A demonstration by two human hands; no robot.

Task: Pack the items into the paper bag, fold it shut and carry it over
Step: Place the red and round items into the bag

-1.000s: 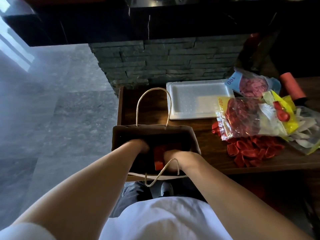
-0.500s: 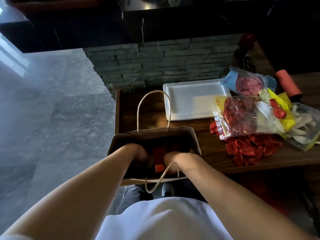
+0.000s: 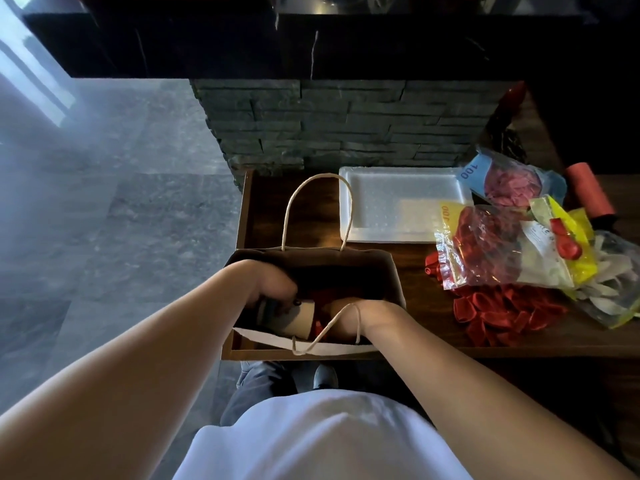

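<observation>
A brown paper bag (image 3: 389, 271) with rope handles stands open at the near left end of the wooden table (image 3: 415, 261). Both my hands are inside its mouth. My left hand (image 3: 273, 285) grips a pale cylindrical object with a dark end, like a roll or cup (image 3: 294, 317), lying on its side in the bag. My right hand (image 3: 349, 315) reaches down beside it among red items (image 3: 317, 327); its fingers are hidden. Loose red balloons (image 3: 502, 313) lie on the table to the right.
A white foam tray (image 3: 401, 202) sits behind the bag. Clear packets of red balloons (image 3: 485, 244), pink balloons (image 3: 509, 185) and white balloons (image 3: 613, 285) are piled at right, with an orange-red roll (image 3: 588, 192). A dark stone counter (image 3: 329, 112) rises behind; grey floor lies left.
My left hand has drawn the pale cylindrical object into sight inside the bag. My right hand stays low in the bag. The view has shifted slightly.
</observation>
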